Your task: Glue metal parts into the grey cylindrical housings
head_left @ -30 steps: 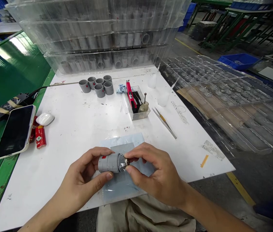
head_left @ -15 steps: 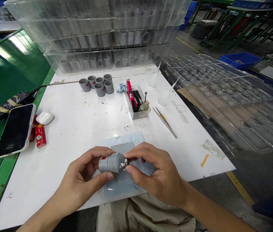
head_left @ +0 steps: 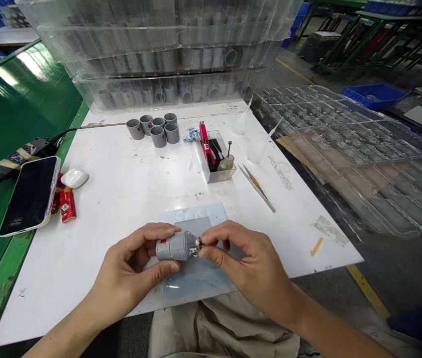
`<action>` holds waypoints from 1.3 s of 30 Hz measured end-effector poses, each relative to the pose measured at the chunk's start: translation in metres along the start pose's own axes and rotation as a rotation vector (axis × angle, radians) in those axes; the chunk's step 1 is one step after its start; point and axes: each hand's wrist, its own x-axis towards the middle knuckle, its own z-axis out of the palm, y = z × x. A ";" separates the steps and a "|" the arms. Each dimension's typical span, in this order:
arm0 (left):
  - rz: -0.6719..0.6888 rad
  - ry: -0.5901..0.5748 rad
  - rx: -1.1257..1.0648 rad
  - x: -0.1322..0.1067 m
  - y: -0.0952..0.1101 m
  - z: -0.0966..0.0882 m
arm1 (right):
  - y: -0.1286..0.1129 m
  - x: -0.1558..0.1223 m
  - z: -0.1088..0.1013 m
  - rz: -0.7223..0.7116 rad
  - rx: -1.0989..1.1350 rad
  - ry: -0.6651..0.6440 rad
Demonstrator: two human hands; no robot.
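My left hand (head_left: 132, 271) grips a small grey cylindrical motor (head_left: 175, 246) with a red mark, held sideways just above a bluish plastic sheet (head_left: 196, 278) on the white table (head_left: 121, 189). My right hand (head_left: 248, 266) pinches the metal shaft end (head_left: 197, 243) of the motor between thumb and forefinger. Both hands are closed around the part near the table's front edge.
Several grey cylinder shells (head_left: 155, 130) stand at the back. A clear box (head_left: 216, 160) holds a red tool and a small bottle; tweezers (head_left: 258, 188) lie to its right. A phone (head_left: 30, 195), white case (head_left: 74, 177) and red lighter (head_left: 67, 204) lie left. Stacked clear trays (head_left: 166, 54) fill the back; more trays (head_left: 345, 144) lie right.
The view has shifted slightly; the hands and motor stay almost in place, with the right fingers' pinch on the shaft end slightly adjusted.
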 end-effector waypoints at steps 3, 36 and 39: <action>0.054 0.010 0.085 -0.002 0.000 0.002 | -0.004 -0.004 0.003 -0.022 -0.029 0.028; 0.311 -0.406 1.043 0.031 0.066 0.005 | -0.016 0.021 -0.048 0.343 0.198 -0.141; 0.288 -0.284 0.964 0.028 0.056 0.007 | -0.016 0.048 -0.066 0.116 -0.039 0.103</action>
